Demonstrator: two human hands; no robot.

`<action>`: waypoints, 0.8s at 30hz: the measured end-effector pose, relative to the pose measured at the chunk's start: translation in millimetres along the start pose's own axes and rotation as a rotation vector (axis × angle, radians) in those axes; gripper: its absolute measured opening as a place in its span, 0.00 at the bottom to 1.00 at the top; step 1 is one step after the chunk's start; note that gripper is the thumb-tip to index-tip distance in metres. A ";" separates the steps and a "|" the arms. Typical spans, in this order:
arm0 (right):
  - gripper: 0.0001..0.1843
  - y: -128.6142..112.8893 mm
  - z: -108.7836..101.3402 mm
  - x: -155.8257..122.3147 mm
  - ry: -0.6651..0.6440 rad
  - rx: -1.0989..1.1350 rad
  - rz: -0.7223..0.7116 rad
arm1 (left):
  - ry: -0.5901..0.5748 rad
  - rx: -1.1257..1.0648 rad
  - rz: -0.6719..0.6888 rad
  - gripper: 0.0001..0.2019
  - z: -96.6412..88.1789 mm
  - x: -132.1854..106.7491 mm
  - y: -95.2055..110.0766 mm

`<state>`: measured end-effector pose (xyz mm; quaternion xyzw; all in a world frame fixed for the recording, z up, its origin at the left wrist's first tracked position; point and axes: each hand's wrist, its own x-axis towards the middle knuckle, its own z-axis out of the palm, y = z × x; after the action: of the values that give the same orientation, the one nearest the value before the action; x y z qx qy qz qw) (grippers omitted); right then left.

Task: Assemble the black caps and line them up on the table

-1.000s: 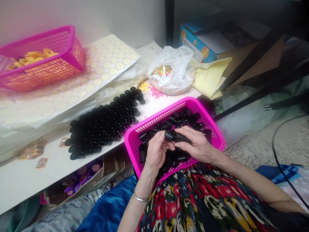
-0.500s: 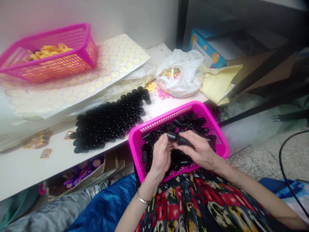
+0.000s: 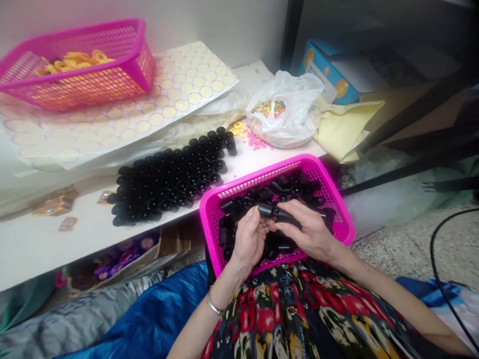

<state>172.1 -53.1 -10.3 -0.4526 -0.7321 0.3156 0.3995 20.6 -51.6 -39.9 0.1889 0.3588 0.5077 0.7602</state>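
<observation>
On my lap rests a pink plastic basket (image 3: 214,244) with many loose black cylindrical plastic parts in it. Over its middle, my left hand (image 3: 250,239) pinches one black cylindrical part (image 3: 266,211) between thumb and fingers. My right hand (image 3: 307,227) is closed on a longer black piece (image 3: 286,218) lined up end to end with that part. The two pieces meet or nearly meet; fingers hide part of the joint. To the left on the white table, many similar black cylinders (image 3: 168,179) stand upright, packed in rows.
A second pink basket (image 3: 144,65) with yellow rings (image 3: 80,61) sits on a sheet of round stickers (image 3: 179,105). Behind my basket are a plastic bag of colourful beads (image 3: 288,122), loose pink beads (image 3: 258,140), a yellow envelope (image 3: 340,129) and a blue box (image 3: 329,75).
The camera view has shifted slightly, so the table things appear a little higher and the near rows lie differently in frame. Both hands keep almost the same grip on the black pieces.
</observation>
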 end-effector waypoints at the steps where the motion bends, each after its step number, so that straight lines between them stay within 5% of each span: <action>1: 0.15 0.5 0.7 -0.1 -0.007 -0.017 -0.016 | 0.013 -0.012 0.002 0.10 0.4 0.1 -1.2; 9: 0.17 7.9 5.7 -3.2 -0.031 -0.110 -0.059 | 0.055 0.042 0.052 0.11 4.8 -2.1 -7.8; 15: 0.27 21.1 9.2 -13.6 -0.146 -0.279 -0.146 | -0.086 0.445 -0.009 0.13 0.6 -7.8 -8.8; 18: 0.24 23.7 9.2 -14.1 -0.229 -0.322 -0.134 | -0.098 0.806 0.107 0.15 1.5 -11.5 -3.7; 21: 0.20 19.4 4.8 -0.7 -0.235 -0.338 -0.136 | 0.039 1.052 0.331 0.14 -3.4 -9.3 7.2; 24: 0.17 16.0 0.0 30.6 -0.104 -0.320 -0.115 | 0.232 1.340 0.499 0.12 -18.1 2.5 23.0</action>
<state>170.5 -18.9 -14.3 -0.4508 -0.8174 0.1946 0.3013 -6.8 -41.3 -38.0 0.6355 0.6174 0.3540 0.2994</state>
